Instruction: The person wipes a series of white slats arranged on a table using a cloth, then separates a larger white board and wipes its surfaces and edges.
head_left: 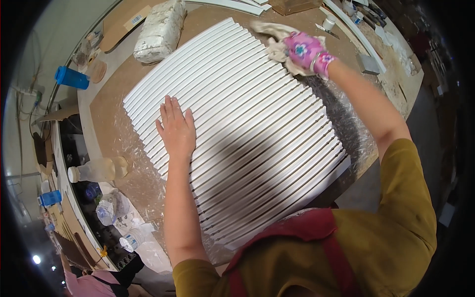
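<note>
A large white slatted panel with parallel ridges lies flat on the workbench. My left hand, bare, rests on its left part, palm down with the fingers stretched out. At the panel's far right edge is my right hand, in a pink flowered glove. It is closed on a cream-coloured cloth, which spreads out around the fingers and touches the panel's edge. The cloth is slightly blurred. Most of the right fingers are hidden by the glove and cloth.
A white-wrapped block stands beyond the panel. Bottles, among them a clear one with pale liquid, line the left side near a blue cup. At the right are a small grey block and a white jar. Another person is at lower left.
</note>
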### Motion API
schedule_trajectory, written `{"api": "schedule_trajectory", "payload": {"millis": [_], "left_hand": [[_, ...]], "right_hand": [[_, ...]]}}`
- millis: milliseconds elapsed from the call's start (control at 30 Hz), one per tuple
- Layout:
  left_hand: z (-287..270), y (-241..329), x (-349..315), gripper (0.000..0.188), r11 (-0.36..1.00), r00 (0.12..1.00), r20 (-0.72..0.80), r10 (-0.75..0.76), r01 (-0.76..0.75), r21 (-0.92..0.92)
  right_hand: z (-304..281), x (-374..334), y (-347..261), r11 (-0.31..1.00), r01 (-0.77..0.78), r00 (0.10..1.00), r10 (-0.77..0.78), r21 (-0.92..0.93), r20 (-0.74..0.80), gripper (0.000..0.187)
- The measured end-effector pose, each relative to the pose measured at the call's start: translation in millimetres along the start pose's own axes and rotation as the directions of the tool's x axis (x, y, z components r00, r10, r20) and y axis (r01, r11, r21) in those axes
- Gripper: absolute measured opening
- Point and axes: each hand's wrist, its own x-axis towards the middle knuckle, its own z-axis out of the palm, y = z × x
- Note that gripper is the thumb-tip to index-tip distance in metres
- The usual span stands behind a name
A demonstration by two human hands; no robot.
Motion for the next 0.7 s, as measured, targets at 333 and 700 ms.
{"api": "schedule_trajectory", "payload": {"millis": [333,700], "left_hand": [[3,-14,-2,0.057,1.0,1.0,0.025,0.012,-0.011,-0.024],[-4,1,-11,0.068,0.984,0.986,-0.145,0.078,-0.099,-0.149]], "right_hand": [[-26,11,-122,0.653,0.113,0.993,-0.089,0.749,-0.073,0.055],[-110,-62,37,-0.419,-0.123,0.934,0.257,0.9,0.247,0.023]]}}
